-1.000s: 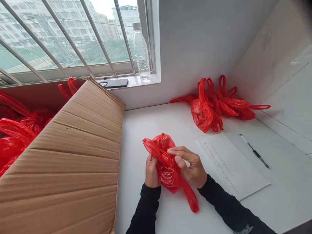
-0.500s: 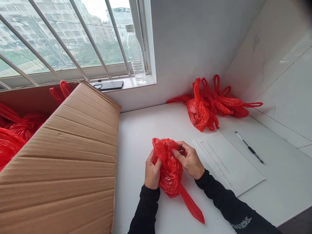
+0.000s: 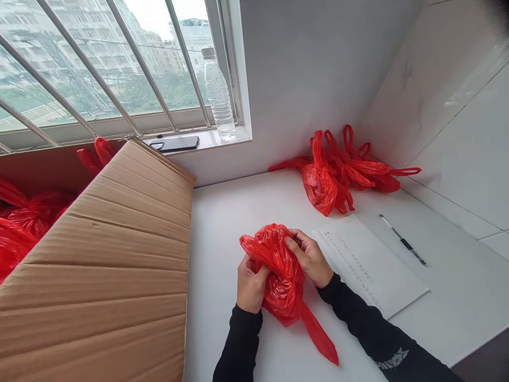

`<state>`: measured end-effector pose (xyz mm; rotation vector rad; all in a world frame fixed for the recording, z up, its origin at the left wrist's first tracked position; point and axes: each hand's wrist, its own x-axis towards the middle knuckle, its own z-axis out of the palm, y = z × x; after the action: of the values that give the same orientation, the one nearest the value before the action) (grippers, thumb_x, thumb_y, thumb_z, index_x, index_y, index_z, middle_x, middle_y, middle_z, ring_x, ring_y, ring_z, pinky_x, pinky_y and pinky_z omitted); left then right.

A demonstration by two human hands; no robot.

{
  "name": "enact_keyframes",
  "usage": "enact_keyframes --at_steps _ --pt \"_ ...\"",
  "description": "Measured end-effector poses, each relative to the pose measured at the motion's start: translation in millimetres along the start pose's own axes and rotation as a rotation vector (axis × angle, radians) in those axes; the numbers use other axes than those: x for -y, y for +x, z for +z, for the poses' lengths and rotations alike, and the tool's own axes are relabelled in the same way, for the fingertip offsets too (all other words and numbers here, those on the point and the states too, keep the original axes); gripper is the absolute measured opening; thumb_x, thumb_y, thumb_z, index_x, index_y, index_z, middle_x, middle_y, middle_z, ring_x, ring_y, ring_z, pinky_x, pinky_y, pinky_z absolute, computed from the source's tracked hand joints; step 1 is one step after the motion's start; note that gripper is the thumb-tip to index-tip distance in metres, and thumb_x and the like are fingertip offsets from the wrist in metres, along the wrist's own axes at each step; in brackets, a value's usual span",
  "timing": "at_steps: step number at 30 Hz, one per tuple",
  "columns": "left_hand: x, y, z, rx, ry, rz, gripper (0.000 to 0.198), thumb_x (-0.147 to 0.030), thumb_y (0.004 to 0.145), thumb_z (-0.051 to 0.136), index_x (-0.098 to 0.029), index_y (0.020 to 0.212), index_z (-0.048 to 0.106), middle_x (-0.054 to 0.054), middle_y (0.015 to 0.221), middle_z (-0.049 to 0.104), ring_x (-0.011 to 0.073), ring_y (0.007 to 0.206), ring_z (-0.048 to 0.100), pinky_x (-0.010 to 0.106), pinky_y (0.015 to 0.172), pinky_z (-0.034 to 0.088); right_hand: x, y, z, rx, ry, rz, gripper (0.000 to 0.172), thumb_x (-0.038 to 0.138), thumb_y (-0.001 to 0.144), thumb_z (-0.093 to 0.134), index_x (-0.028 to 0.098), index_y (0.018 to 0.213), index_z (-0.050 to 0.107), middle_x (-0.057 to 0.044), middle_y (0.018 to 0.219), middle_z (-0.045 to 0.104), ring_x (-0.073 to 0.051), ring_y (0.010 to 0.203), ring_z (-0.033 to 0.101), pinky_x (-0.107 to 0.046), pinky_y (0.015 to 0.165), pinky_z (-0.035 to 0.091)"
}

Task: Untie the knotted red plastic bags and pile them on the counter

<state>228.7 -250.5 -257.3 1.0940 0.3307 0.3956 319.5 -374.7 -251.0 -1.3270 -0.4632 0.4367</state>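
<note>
A crumpled red plastic bag (image 3: 284, 289) is between my two hands above the white table (image 3: 222, 223). It looks knotted at its middle, and one long handle trails toward the lower right. My left hand (image 3: 251, 284) grips the bag's left side, its thumb pressed on the plastic. At the upper right of the bag, my right hand (image 3: 309, 257) pinches it, thumb on top and fingers partly hidden behind. What the bag contains cannot be seen.
A cardboard box (image 3: 119, 254) with red bags (image 3: 35, 212) inside stands at left. More tied red bags (image 3: 330, 178) lie by the wall. A notepad (image 3: 374, 265) and pen (image 3: 403, 241) are at right. A phone (image 3: 177, 144) and water bottle (image 3: 218, 98) occupy the windowsill.
The bag has turned between my hands, and its upper loop now points left. More of its knotted middle shows. Both hands keep hold of it; the view has shifted slightly.
</note>
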Motion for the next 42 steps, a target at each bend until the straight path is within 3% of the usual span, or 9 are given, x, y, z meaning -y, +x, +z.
enact_keyframes --at_steps 9,16,21,27,33,36,42 --pt "-3 0 5.8 -0.048 -0.034 -0.044 0.044 -0.016 0.066 0.078 -0.017 0.108 0.064 0.005 0.09 0.075 0.0207 0.078 0.071 0.03 0.073 0.054 -2 0 -1 0.062 0.003 0.012 0.025 0.043 0.091 0.06 0.021 0.101 0.064 -0.003 0.091 0.066 -0.02 0.084 0.062 -0.033 0.078 0.05" --pt "-8 -4 4.0 -0.009 0.063 0.01 0.033 -0.018 0.067 0.077 -0.016 0.099 0.067 0.007 0.099 0.074 0.0238 0.089 0.069 0.031 0.079 0.053 -4 0 -3 0.082 0.04 0.032 0.023 0.043 0.091 0.059 0.021 0.09 0.062 0.0 0.08 0.062 -0.016 0.072 0.058 -0.029 0.068 0.048" --pt "-12 -8 12.0 0.091 0.17 0.005 0.03 -0.024 0.072 0.077 -0.016 0.098 0.064 0.008 0.098 0.073 0.0235 0.087 0.068 0.033 0.076 0.053 -7 4 -7 0.047 0.133 0.072 0.026 0.044 0.091 0.059 0.02 0.1 0.065 -0.002 0.087 0.067 -0.019 0.08 0.062 -0.032 0.075 0.05" --pt "-6 -6 8.3 -0.016 0.144 0.048 0.028 -0.026 0.072 0.077 -0.016 0.096 0.066 0.008 0.096 0.073 0.023 0.084 0.069 0.035 0.08 0.053 -2 3 -2 0.035 0.107 0.056 0.035 0.05 0.094 0.053 0.022 0.112 0.064 -0.004 0.094 0.069 -0.019 0.08 0.064 -0.032 0.076 0.051" --pt "-4 -4 2.4 -0.118 0.173 0.089 0.021 -0.02 0.069 0.077 -0.017 0.087 0.066 0.005 0.09 0.074 0.022 0.08 0.069 0.032 0.076 0.054 1 -2 -2 -0.026 0.013 0.006 0.052 0.054 0.09 0.056 0.028 0.135 0.046 -0.006 0.112 0.063 -0.022 0.102 0.062 -0.034 0.085 0.051" --pt "-7 -5 4.4 -0.074 0.195 0.057 0.02 -0.02 0.068 0.077 -0.016 0.084 0.067 0.005 0.086 0.075 0.0238 0.079 0.069 0.034 0.076 0.054 -1 -1 -4 -0.041 -0.002 -0.032 0.045 0.048 0.086 0.065 0.025 0.123 0.056 -0.006 0.106 0.066 -0.022 0.099 0.062 -0.035 0.088 0.05" --pt "-14 -7 10.5 0.013 0.261 0.044 0.022 -0.028 0.071 0.078 -0.015 0.088 0.07 0.008 0.09 0.074 0.0248 0.082 0.068 0.034 0.076 0.054 -3 2 -7 -0.231 0.048 -0.042 0.027 0.044 0.085 0.067 0.02 0.099 0.066 -0.006 0.091 0.07 -0.022 0.083 0.064 -0.035 0.078 0.052"
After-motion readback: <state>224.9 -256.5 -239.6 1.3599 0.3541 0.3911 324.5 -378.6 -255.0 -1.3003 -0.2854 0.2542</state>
